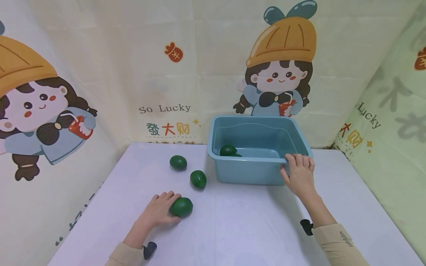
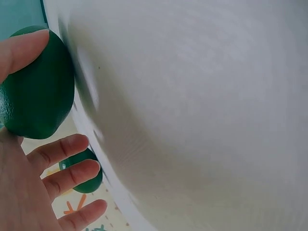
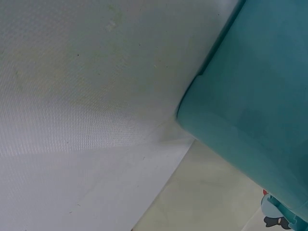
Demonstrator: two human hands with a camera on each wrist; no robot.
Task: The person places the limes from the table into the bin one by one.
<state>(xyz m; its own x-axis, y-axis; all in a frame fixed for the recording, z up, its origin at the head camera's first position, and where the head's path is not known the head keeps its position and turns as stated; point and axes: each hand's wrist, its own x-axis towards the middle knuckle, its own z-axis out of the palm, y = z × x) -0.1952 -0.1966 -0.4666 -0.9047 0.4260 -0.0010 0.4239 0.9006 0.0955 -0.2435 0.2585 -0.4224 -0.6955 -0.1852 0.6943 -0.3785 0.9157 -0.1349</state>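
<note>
My left hand [image 1: 162,211] grips a dark green egg-shaped fruit [image 1: 181,207] that lies on the white table [image 1: 239,229], near its front left. In the left wrist view one digit lies over the top of that fruit [image 2: 37,86], and the other fingers [image 2: 62,156] spread below it. My right hand [image 1: 299,173] holds the near right corner of a blue plastic tub [image 1: 247,171], fingers curled over the rim. The right wrist view shows only the tub's wall [image 3: 255,96]; the hand is out of sight there.
Two more green fruits [image 1: 178,162] [image 1: 198,179] lie loose on the table, between my left hand and the tub. At least one green fruit [image 1: 228,150] sits inside the tub. Printed cartoon cloth [image 1: 166,74] walls the table on three sides.
</note>
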